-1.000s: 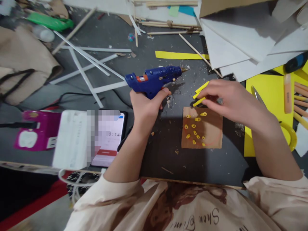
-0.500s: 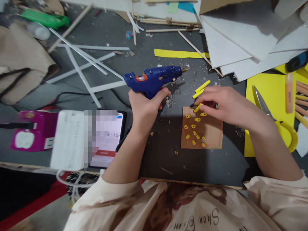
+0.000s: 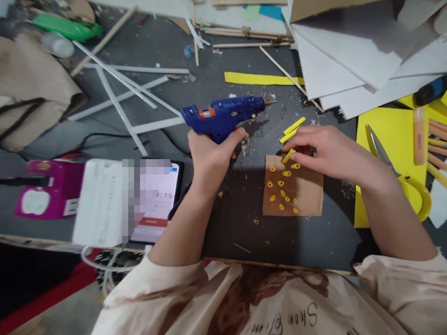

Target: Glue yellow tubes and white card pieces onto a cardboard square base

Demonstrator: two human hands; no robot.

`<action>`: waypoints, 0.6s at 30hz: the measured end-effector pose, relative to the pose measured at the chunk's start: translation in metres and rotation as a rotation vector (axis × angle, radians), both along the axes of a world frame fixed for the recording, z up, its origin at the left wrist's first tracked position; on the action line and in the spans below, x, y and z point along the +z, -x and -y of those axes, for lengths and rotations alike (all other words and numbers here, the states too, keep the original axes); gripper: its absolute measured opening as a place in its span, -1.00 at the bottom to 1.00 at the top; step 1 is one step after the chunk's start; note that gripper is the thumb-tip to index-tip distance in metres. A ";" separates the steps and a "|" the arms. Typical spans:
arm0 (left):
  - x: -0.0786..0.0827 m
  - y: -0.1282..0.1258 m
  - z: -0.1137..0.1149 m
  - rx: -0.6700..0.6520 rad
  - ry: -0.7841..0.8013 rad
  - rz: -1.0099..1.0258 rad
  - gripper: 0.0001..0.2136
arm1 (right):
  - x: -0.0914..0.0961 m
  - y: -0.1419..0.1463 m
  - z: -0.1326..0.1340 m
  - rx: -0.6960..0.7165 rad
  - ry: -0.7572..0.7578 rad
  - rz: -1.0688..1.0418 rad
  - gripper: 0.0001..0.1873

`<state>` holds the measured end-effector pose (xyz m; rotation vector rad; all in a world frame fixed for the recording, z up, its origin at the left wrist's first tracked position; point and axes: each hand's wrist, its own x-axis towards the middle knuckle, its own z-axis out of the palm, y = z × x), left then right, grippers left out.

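Head: left grip (image 3: pixel 211 158) holds glue gun (image 3: pixel 223 116), nozzle (image 3: pixel 268 101) rightward; right grip (image 3: pixel 324 146) pinches slanted yellow piece (image 3: pixel 287 156).

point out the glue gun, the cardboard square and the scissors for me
glue gun (image 3: pixel 223 116): head view, on the blue body
cardboard square (image 3: pixel 306 187): head view, on a bare part right of the yellow pieces
scissors (image 3: pixel 381 148): head view, on the metal blade

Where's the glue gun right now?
In the head view, the glue gun is in the left hand, to the upper left of the cardboard square.
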<state>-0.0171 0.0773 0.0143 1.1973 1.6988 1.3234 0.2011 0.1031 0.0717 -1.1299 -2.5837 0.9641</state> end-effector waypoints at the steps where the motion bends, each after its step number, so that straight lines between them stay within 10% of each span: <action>1: 0.000 0.000 0.000 -0.001 0.002 -0.002 -0.87 | 0.001 0.000 0.000 0.003 0.005 -0.008 -0.79; 18: 0.000 -0.001 -0.001 0.002 0.020 -0.032 -0.84 | 0.005 0.004 0.003 0.045 0.049 -0.062 -0.73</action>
